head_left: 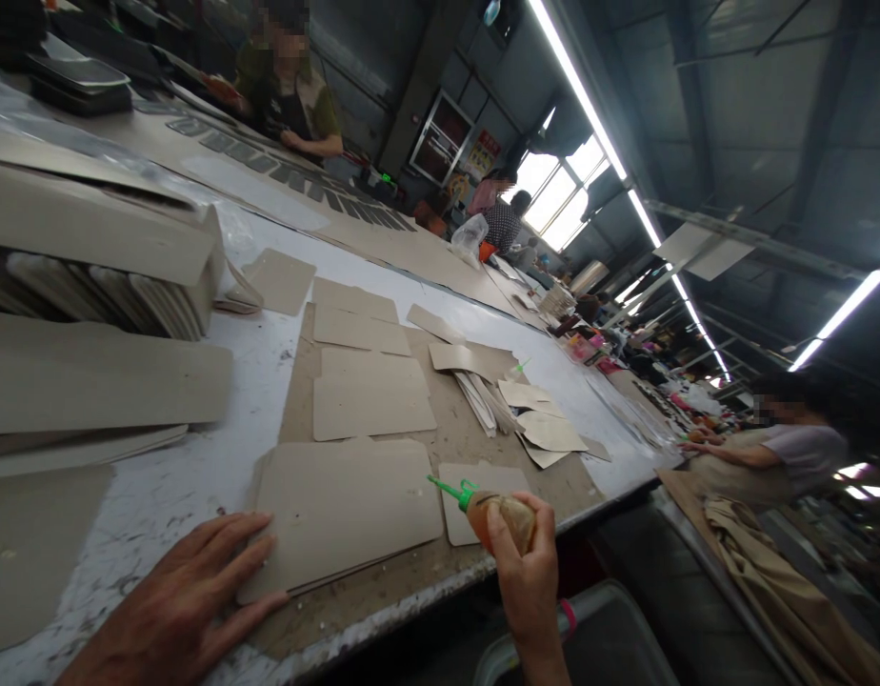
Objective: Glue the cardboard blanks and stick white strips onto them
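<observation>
My right hand (pixel 527 553) grips a squeeze glue bottle (pixel 508 519) of amber liquid, its green nozzle pointing left over the right edge of a beige panel (pixel 354 510). Small spots, perhaps glue, show on that panel's surface. My left hand (pixel 190 591) lies with fingers stretched out, fingertips on the panel's left edge. Beyond it are more beige panels (pixel 372 395) in a row on a brown board (pixel 297 391). A smaller panel (pixel 483 486) lies partly behind the bottle.
On the left stand stacks of beige pieces (pixel 97 372) and a box-like bundle (pixel 104 219). Curved pieces (pixel 550 431) and thin strips (pixel 475 400) lie at the board's far right. A grey bin (pixel 618 629) is below the table edge. Other people work at the far side and right.
</observation>
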Demonstrator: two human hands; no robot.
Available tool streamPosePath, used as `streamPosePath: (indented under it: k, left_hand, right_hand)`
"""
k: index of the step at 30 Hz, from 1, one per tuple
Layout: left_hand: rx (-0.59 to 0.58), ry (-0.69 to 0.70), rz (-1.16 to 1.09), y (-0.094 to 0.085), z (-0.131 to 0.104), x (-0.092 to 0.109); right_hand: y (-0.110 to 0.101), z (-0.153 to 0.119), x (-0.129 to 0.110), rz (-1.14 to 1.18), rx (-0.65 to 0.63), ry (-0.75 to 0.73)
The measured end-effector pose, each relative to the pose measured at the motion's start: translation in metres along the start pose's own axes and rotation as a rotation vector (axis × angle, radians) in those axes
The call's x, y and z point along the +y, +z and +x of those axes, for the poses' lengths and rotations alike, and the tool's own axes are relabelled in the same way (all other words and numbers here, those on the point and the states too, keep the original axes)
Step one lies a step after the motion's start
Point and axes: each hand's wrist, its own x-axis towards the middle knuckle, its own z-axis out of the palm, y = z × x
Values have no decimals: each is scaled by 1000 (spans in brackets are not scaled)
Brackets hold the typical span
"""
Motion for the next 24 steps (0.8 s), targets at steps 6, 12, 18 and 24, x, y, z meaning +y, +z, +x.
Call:
streamPosePath:
  k: [6, 12, 18, 24]
  left_hand:
    - [-23, 87, 52, -16, 5, 9]
    - [-75, -30, 5, -15, -8, 16]
    - [-85, -120, -45, -10, -11, 23]
    - [-67, -39, -3, -13, -8, 16]
  right_hand:
    - [42, -30, -40, 133, -174, -20]
    - [92, -51, -72, 179, -337, -168]
    - [102, -56, -85, 145, -396, -250]
    - [93, -50, -82, 58, -344, -292]
